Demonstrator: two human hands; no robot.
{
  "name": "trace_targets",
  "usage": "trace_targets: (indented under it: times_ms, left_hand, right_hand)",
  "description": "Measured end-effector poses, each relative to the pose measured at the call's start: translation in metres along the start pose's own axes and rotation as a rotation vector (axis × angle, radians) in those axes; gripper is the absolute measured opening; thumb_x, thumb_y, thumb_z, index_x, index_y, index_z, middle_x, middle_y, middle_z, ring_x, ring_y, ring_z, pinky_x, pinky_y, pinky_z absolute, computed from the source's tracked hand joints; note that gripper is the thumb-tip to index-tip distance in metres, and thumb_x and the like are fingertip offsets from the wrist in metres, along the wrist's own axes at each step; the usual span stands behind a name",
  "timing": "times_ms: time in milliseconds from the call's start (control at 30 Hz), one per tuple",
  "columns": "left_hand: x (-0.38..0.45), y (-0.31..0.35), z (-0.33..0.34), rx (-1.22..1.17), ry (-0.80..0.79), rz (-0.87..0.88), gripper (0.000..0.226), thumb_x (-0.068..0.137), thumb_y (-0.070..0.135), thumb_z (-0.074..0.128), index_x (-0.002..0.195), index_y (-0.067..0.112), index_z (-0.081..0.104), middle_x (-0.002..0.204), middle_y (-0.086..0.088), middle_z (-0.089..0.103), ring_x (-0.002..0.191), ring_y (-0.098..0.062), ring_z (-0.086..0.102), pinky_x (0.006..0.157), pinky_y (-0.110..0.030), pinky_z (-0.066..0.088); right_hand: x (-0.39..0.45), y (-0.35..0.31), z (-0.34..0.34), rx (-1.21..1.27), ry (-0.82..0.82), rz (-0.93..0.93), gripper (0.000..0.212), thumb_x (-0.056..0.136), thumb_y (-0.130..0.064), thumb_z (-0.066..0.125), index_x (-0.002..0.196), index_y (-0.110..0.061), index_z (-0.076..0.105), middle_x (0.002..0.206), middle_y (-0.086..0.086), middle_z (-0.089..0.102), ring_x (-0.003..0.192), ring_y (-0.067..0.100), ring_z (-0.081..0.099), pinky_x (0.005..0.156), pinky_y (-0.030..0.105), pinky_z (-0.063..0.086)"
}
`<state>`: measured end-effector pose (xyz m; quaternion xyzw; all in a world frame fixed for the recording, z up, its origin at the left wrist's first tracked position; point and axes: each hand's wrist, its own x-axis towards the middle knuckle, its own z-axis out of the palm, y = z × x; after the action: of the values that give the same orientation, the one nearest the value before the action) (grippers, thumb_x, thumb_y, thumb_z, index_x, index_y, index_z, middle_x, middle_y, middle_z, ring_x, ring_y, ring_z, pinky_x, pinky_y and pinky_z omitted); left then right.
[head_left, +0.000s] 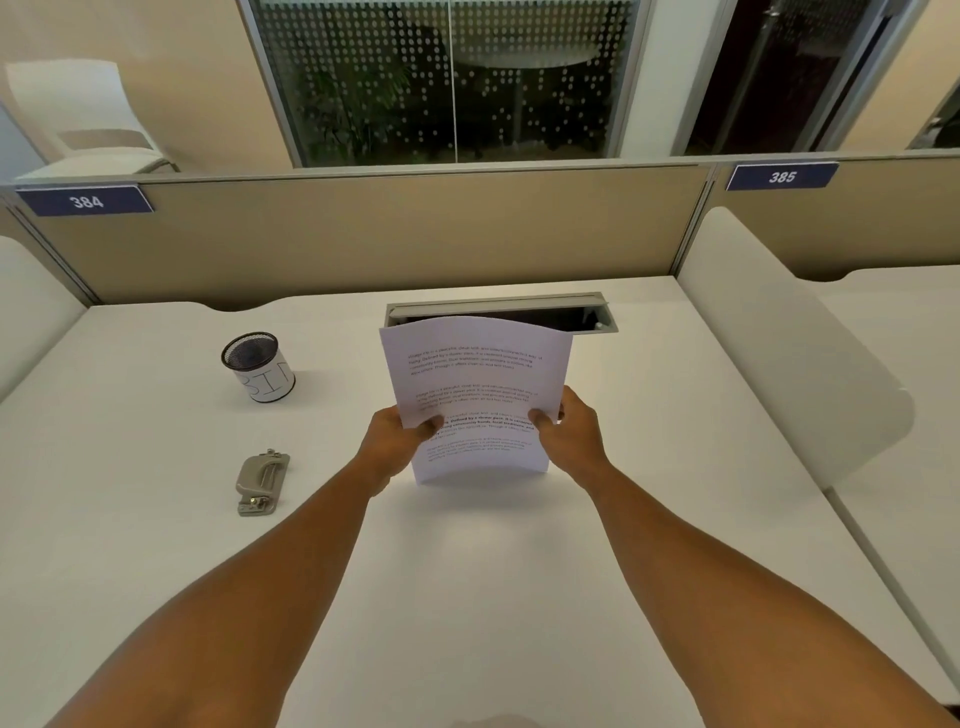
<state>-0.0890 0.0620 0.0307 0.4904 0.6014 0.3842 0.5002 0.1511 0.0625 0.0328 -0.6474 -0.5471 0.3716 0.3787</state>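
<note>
- pinching the paper (475, 374) at both side edges, left hand (397, 434) and right hand (569, 431) hold it upright over the desk (467, 597).
- hole punch (262, 483) lies left of the paper.
- mesh cup (258, 366) stands left of it, farther back.
- cable slot (498, 312) sits behind the paper.

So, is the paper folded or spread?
Spread: the printed white paper sheet, slightly bowed, shows no crease between the left hand and right hand.

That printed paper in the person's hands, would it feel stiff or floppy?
Likely floppy: the printed paper curves at top and bottom while the left hand and right hand pinch its sides. Probably light: a pinch holds it upright.
</note>
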Motion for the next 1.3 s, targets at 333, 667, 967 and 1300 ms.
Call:
trace_targets:
  times_ms: [333,667,967,1300]
  left_hand:
    - [0.000,-0.002,-0.006,-0.128,0.040,-0.035,0.026,0.091,0.019,0.072,0.116,0.012,0.072,0.106,0.000,0.077,0.096,-0.020,0.074,0.087,-0.037,0.059]
    - [-0.003,0.001,-0.010,-0.291,0.178,-0.064,0.023,0.088,0.016,0.075,0.110,0.017,0.069,0.099,-0.002,0.073,0.087,-0.011,0.068,0.069,-0.020,0.050]
    - [-0.007,-0.005,-0.003,-0.486,0.185,-0.100,0.036,0.087,0.016,0.075,0.121,0.017,0.064,0.112,-0.001,0.071,0.104,-0.015,0.067,0.096,-0.035,0.050]
    - [-0.007,0.000,0.010,-0.560,0.107,-0.091,0.034,0.091,0.013,0.070,0.124,0.012,0.063,0.119,-0.002,0.072,0.105,-0.016,0.069,0.084,-0.032,0.057]
  right_hand:
    - [0.001,-0.003,-0.005,-0.003,0.025,-0.009,0.024,0.094,-0.015,0.057,0.118,-0.013,0.058,0.115,0.006,0.066,0.098,0.023,0.063,0.079,0.030,0.052]
    - [0.007,-0.003,-0.014,0.290,0.142,0.154,0.022,0.090,-0.010,0.057,0.111,-0.016,0.059,0.108,0.004,0.066,0.098,0.023,0.064,0.086,0.038,0.055]
    - [0.011,-0.003,-0.015,0.589,0.219,0.344,0.023,0.088,-0.005,0.060,0.107,-0.018,0.061,0.108,0.003,0.067,0.096,0.023,0.065,0.085,0.040,0.056]
    - [0.008,-0.010,-0.003,0.867,0.082,0.485,0.034,0.090,0.001,0.060,0.116,-0.020,0.060,0.113,0.006,0.067,0.098,0.023,0.065,0.086,0.048,0.055]
